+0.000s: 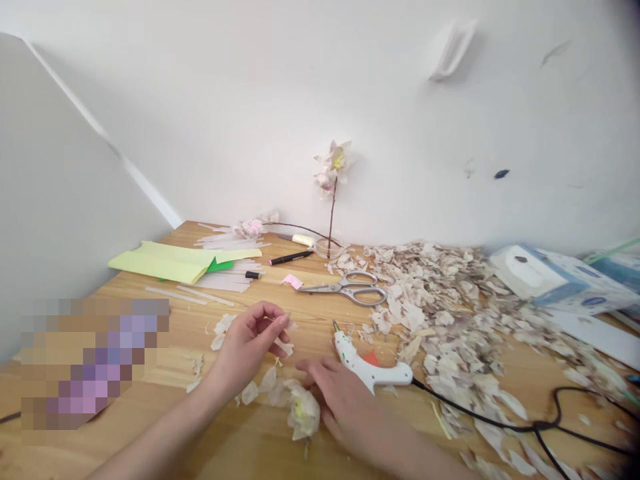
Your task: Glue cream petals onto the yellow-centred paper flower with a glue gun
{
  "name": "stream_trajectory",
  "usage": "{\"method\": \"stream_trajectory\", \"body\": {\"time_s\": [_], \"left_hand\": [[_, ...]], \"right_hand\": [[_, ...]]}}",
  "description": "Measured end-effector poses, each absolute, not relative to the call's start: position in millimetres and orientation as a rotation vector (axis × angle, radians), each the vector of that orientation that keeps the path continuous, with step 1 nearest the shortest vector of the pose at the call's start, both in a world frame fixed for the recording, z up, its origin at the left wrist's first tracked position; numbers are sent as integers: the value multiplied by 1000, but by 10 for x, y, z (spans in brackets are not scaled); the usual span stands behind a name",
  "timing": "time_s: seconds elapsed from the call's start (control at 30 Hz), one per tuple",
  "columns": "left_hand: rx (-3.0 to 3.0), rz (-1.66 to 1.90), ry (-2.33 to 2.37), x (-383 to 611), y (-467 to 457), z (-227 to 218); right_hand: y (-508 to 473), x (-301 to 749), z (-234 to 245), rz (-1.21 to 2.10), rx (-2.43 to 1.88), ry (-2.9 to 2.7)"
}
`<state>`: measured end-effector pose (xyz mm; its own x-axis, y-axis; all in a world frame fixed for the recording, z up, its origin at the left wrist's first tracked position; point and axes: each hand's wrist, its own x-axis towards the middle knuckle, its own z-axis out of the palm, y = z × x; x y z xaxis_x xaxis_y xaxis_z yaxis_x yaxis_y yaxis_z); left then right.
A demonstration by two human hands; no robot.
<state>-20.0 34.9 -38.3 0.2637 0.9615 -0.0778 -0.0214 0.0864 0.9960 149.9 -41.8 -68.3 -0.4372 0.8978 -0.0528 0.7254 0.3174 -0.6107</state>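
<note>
My left hand [260, 330] is raised over the wooden table with thumb and fingers pinched together. A thin, pale petal [292, 324] shows at its fingertips. My right hand [345, 397] is low over the table, its fingers stretched forward and apart, right beside a white flower [303, 415] with a yellow centre. Whether its thumb touches the flower is unclear. Loose white petals [270, 385] lie between the two hands. Just past my right hand lies a white glue gun [357, 360], nozzle pointing away. More petals [220, 330] lie behind my left wrist.
Scissors [345, 288], a black marker [291, 258] and glue sticks [220, 283] lie farther back. Yellow paper [165, 262] is at left. A flower stem [331, 213] stands by the wall. A large petal heap [435, 287], a tissue box [555, 280] and a black cord [470, 413] occupy the right.
</note>
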Motion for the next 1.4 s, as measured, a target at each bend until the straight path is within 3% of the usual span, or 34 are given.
{"method": "stream_trajectory", "body": {"time_s": [0.27, 0.47, 0.83, 1.4], "left_hand": [[1211, 996, 1046, -230, 365, -293], [1199, 1063, 1034, -199, 419, -142], [1126, 1176, 919, 44, 486, 156], [1497, 1289, 985, -53, 354, 80]], "right_hand": [[-333, 1637, -611, 1095, -1414, -1564], [-157, 1716, -332, 919, -1253, -1142], [30, 1750, -153, 572, -1206, -961], [46, 1779, -253, 880, -1039, -867]]}}
